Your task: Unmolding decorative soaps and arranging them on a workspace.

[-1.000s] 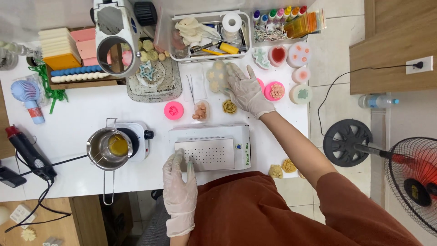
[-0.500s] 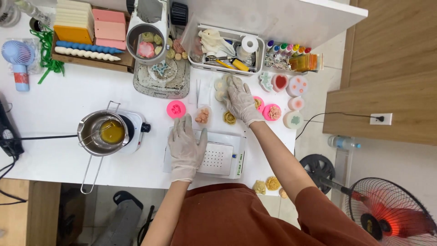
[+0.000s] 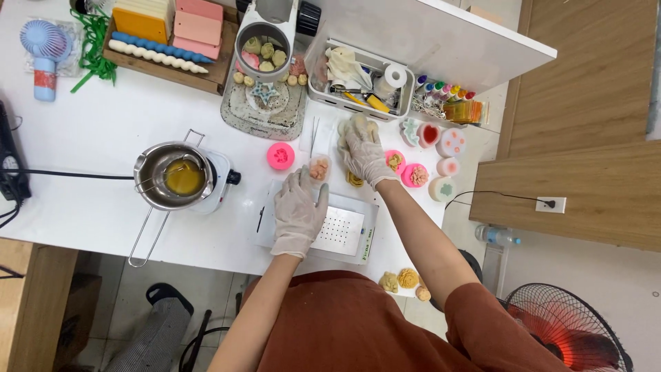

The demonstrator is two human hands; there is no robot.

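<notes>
Both my hands wear pale gloves. My left hand (image 3: 299,212) lies flat on the white perforated plate (image 3: 344,234) in front of me, fingers spread, fingertips close to a small clear cup (image 3: 319,168) of pinkish pieces. My right hand (image 3: 365,153) reaches further out and rests on a pale cream wax shape (image 3: 350,128) on the white table (image 3: 96,138); whether it grips it is unclear. A pink round mould (image 3: 280,156) lies just left of the cup. A yellow flower piece (image 3: 354,180) lies under my right wrist.
A steel pot of yellow liquid (image 3: 180,177) sits on a small white hotplate at left, handle toward me. Pink and white moulds (image 3: 415,175) lie at right. Behind are a grey tool tray (image 3: 406,89), a scale with wax pieces (image 3: 265,103), coloured blocks (image 3: 172,21) and a handheld fan (image 3: 43,52).
My left hand has moved forward from the plate's near edge onto its left part. My right hand has stayed on the pale shape. The view has shifted left.
</notes>
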